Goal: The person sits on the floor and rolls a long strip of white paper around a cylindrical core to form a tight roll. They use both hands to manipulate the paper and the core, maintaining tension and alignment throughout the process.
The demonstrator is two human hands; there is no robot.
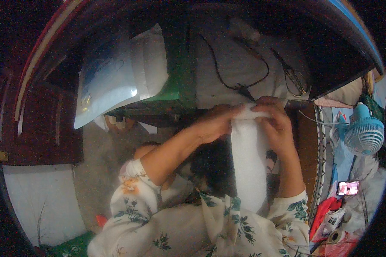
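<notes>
A long white strip of fabric-like material (249, 160) hangs from the table's edge down towards my lap. Its upper end is folded over. My right hand (275, 123) pinches that fold between thumb and fingers. From the other side, my left hand (225, 115) holds the fold's left end, somewhat blurred, with its fingertips partly hidden. Just beyond the hands, a dark cord (217, 66) curves over a pale cloth or sheet (206, 90) on the table. A pair of scissors (291, 74) lies on the same sheet, to the right.
A pale blue and white plastic bag (115, 86) lies on the green table surface (175, 86) at left. To the right are a blue fan (365, 131), a lit phone (348, 188), a tape-like roll (337, 237) and red cloth (325, 213). Dark wooden furniture (41, 122) stands far left.
</notes>
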